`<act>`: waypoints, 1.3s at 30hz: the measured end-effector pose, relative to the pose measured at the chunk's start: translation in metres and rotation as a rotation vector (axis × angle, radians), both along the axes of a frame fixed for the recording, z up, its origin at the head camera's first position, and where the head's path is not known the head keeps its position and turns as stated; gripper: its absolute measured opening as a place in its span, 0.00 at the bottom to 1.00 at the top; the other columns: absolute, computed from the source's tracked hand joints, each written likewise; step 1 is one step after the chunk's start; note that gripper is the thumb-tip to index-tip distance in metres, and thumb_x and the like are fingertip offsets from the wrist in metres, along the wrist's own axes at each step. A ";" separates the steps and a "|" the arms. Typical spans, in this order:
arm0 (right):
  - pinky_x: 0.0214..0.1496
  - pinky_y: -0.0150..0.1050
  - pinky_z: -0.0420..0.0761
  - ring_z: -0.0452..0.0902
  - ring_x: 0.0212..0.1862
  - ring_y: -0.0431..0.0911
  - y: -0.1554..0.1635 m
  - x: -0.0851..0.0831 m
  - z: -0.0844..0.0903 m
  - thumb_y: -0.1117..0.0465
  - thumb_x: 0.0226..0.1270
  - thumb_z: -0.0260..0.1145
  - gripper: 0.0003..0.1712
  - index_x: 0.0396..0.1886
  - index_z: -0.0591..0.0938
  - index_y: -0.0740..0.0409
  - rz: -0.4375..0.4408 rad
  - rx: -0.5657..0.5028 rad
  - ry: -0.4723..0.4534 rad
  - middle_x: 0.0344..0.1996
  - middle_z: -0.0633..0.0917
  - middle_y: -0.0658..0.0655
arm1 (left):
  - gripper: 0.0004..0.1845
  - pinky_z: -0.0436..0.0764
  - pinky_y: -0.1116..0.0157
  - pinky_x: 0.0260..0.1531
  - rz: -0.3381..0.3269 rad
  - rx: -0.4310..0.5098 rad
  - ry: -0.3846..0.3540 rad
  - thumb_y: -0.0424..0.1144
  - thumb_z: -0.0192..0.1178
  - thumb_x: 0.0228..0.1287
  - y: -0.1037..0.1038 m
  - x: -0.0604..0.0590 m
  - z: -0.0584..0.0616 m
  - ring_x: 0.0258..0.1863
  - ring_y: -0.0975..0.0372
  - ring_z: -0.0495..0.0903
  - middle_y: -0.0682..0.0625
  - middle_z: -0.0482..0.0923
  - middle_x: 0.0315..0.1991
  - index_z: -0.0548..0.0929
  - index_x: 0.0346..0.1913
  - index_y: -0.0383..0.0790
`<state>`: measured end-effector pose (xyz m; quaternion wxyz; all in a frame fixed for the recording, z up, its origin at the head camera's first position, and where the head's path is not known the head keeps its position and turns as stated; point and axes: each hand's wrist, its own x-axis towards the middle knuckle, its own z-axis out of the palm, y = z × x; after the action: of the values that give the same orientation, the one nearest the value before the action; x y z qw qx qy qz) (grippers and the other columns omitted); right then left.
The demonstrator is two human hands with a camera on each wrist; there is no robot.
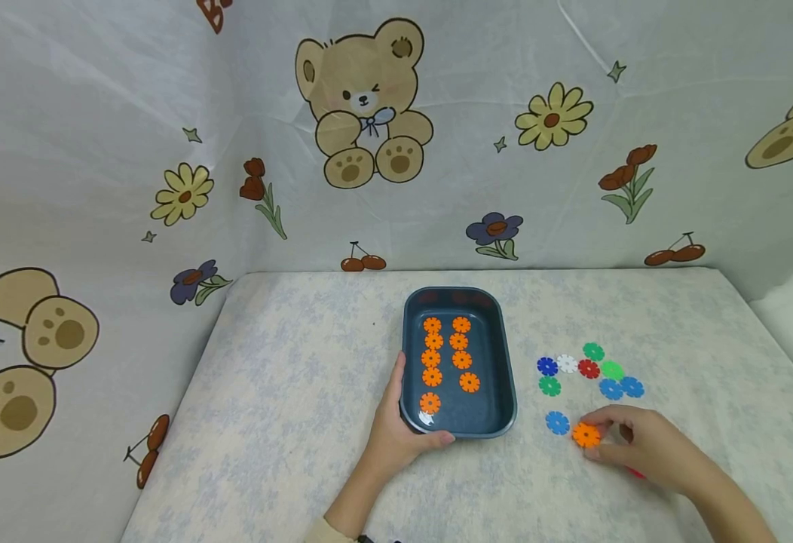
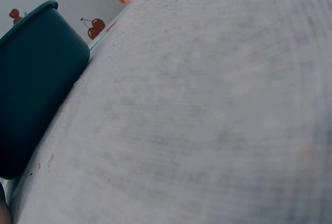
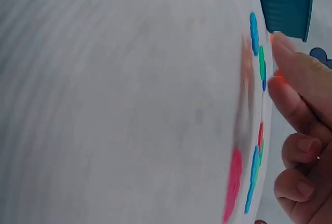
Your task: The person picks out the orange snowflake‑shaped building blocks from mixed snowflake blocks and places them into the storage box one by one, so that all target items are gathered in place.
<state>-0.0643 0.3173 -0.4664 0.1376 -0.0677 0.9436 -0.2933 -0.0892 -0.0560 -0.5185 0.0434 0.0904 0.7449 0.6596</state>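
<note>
Currently my left hand [image 1: 396,434] grips the near left corner of the dark blue tray [image 1: 505,377], thumb hooked over the near rim and fingers along the left wall. The tray stands at the middle of the counter [image 1: 288,392] and contains nine orange discs [image 1: 433,326] laid in two columns. My right hand [image 1: 641,445] rests on the counter to the right of the tray, its thumb and forefinger pinching one orange disc [image 1: 586,435] that lies flat on the surface. A blue disc [image 1: 557,422] lies just left of that orange disc. Farther from me sits a loose cluster of discs [image 1: 589,369] in blue, white, red and green, well apart from the tray. A pink piece [image 1: 635,473] shows under my right hand. In the left wrist view, the tray's outer wall [image 2: 36,79] rests on the counter cloth.
</note>
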 end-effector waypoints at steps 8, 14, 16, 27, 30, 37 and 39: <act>0.21 0.33 0.62 0.66 0.25 0.39 -0.032 -0.014 0.004 0.47 0.50 0.80 0.20 0.43 0.87 0.46 -0.097 -0.143 0.111 0.28 0.80 0.45 | 0.71 0.58 0.46 0.74 0.001 -0.002 -0.017 0.40 0.83 0.39 0.000 0.000 0.000 0.78 0.63 0.51 0.62 0.46 0.80 0.41 0.79 0.67; 0.20 0.33 0.65 0.68 0.24 0.41 -0.059 -0.023 0.007 0.54 0.54 0.79 0.19 0.46 0.87 0.51 -0.107 -0.310 0.118 0.28 0.80 0.50 | 0.71 0.58 0.47 0.74 -0.001 0.000 -0.022 0.40 0.83 0.39 0.000 0.001 0.000 0.78 0.64 0.50 0.62 0.46 0.80 0.41 0.79 0.67; 0.20 0.33 0.66 0.69 0.25 0.42 -0.069 -0.026 0.007 0.55 0.54 0.78 0.20 0.47 0.87 0.52 -0.093 -0.345 0.124 0.28 0.80 0.51 | 0.71 0.58 0.47 0.74 0.000 -0.001 -0.024 0.41 0.83 0.39 0.000 0.000 0.001 0.78 0.65 0.50 0.63 0.46 0.80 0.41 0.79 0.67; 0.28 0.31 0.72 0.71 0.30 0.41 -0.099 -0.037 0.007 0.53 0.53 0.78 0.17 0.45 0.88 0.46 0.033 -0.417 0.171 0.28 0.77 0.48 | 0.71 0.58 0.48 0.74 -0.001 -0.002 -0.013 0.42 0.83 0.39 0.000 0.000 0.001 0.78 0.64 0.51 0.61 0.46 0.80 0.41 0.79 0.66; 0.26 0.32 0.69 0.68 0.30 0.41 -0.107 -0.039 0.009 0.52 0.51 0.79 0.17 0.43 0.89 0.46 0.048 -0.390 0.165 0.27 0.73 0.49 | 0.71 0.58 0.47 0.74 -0.001 -0.008 -0.011 0.42 0.83 0.39 -0.001 -0.001 0.000 0.78 0.63 0.51 0.62 0.46 0.80 0.40 0.79 0.66; 0.27 0.31 0.65 0.63 0.32 0.42 -0.129 -0.044 0.009 0.50 0.47 0.82 0.19 0.41 0.90 0.46 0.066 -0.201 0.177 0.25 0.71 0.49 | 0.70 0.57 0.49 0.74 -0.002 -0.021 -0.028 0.43 0.83 0.40 -0.002 0.000 -0.001 0.78 0.66 0.50 0.64 0.45 0.80 0.40 0.79 0.67; 0.29 0.32 0.65 0.63 0.34 0.42 -0.135 -0.046 0.009 0.50 0.47 0.82 0.19 0.40 0.90 0.46 0.088 -0.152 0.177 0.25 0.73 0.49 | 0.70 0.57 0.49 0.74 -0.004 -0.022 -0.029 0.42 0.82 0.41 -0.002 0.000 -0.001 0.78 0.66 0.50 0.64 0.45 0.80 0.40 0.79 0.67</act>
<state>-0.1098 0.1825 -0.4570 0.0609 -0.1449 0.9233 -0.3505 -0.0893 -0.0577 -0.5195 0.0566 0.0815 0.7513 0.6525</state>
